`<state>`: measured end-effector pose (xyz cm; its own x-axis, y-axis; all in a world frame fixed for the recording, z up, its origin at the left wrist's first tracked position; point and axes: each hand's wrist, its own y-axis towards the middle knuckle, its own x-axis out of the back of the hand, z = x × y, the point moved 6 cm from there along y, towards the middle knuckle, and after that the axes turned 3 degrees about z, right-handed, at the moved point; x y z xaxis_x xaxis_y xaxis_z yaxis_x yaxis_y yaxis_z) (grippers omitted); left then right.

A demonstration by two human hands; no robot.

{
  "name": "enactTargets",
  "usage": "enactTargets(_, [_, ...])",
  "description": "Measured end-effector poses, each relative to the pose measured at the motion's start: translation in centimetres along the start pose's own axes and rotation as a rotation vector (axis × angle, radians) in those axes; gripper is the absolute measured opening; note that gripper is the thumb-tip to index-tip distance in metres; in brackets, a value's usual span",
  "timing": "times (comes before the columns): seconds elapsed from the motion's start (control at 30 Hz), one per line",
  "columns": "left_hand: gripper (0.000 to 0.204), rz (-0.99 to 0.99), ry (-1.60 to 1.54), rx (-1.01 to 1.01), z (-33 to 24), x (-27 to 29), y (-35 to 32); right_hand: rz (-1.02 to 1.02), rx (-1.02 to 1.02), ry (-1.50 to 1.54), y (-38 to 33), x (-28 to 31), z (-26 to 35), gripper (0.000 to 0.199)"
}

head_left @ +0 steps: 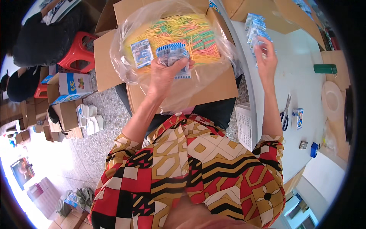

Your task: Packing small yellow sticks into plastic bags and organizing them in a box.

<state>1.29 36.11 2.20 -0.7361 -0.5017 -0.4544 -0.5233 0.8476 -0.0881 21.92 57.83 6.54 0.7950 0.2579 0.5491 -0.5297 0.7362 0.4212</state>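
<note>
My left hand (164,75) is closed round a small bunch of clear packets (171,53) with blue-and-white checked edges, thumb on top. It is over an open carton (213,86) lined with a clear plastic bag (124,70). Inside lie many thin sticks (202,32) in yellow, green, orange and pink. Another packet (142,53) with a blue printed figure rests on the sticks, left of that hand. On the table to the right, my right hand (267,57) is at the near end of an overlapping row of packets (256,27). Its fingers are curved and look apart from the thumb, slightly blurred.
The white table (272,103) carries scissors (285,114), a small blue-and-white box (298,117), a green object (325,68) and a blue item (314,149). A white plastic basket (245,124) stands beside it. Leftward are a red stool (80,53), cartons (63,99) and people in dark clothes.
</note>
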Motion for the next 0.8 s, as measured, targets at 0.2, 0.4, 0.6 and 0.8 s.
enactTargets(0.2, [0.013, -0.025, 0.166, -0.074, -0.8, 0.5, -0.6, 0.479, 0.239, 0.277, -1.6, -8.3, 12.9, 0.027])
enactTargets(0.4, [0.019, -0.055, 0.224, -0.154, -1.7, 0.5, -1.3, 0.54, 0.184, 0.301, -2.1, -11.6, 14.6, 0.028])
enactTargets(0.6, [0.02, -0.033, 0.265, -0.139, -2.6, 1.0, -1.9, 0.475, 0.219, 0.267, -1.6, -11.1, 15.0, 0.026])
enactTargets(0.8, [0.022, -0.023, 0.267, -0.17, -2.3, 1.2, -1.9, 0.475, 0.265, 0.239, -1.6, -10.7, 15.2, 0.027])
